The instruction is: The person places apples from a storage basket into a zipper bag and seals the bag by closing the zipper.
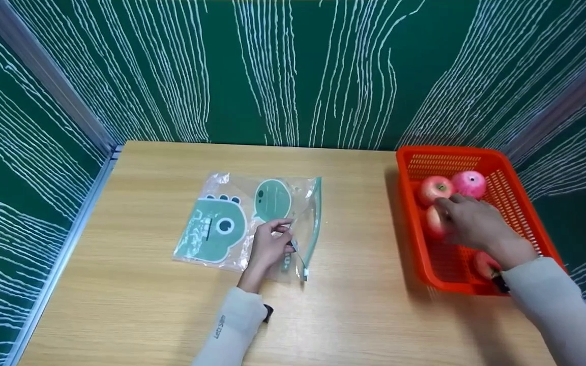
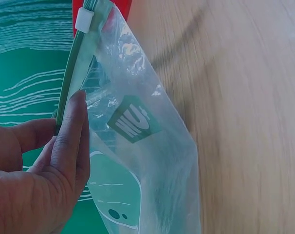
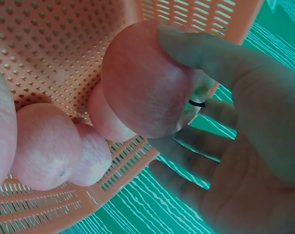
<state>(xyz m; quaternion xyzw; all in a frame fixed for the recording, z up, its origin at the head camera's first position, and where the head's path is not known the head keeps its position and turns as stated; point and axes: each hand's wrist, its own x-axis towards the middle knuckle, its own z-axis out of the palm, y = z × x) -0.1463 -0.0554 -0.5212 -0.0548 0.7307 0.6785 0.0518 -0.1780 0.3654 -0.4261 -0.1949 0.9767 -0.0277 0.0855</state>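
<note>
My left hand (image 1: 270, 246) pinches the rim of a clear zip bag (image 1: 302, 203) near its opening. The bag lies on the table, printed with a green cartoon dinosaur. In the left wrist view, thumb and fingers (image 2: 69, 131) hold the green zip strip; a white slider (image 2: 84, 20) sits farther along it. My right hand (image 1: 471, 221) is in the red basket, gripping an apple (image 3: 142, 83) with the thumb on top and fingers around its stem side. Beside it are another apple (image 1: 435, 190), a deep pink round fruit (image 1: 470, 184) and, partly hidden by the wrist, an apple (image 1: 485, 265).
The perforated red basket (image 1: 410, 213) stands on the right of the wooden table (image 1: 135, 300). Green panels with white wavy lines (image 1: 303, 71) rise behind and at both sides, joined by grey metal posts (image 1: 54, 61).
</note>
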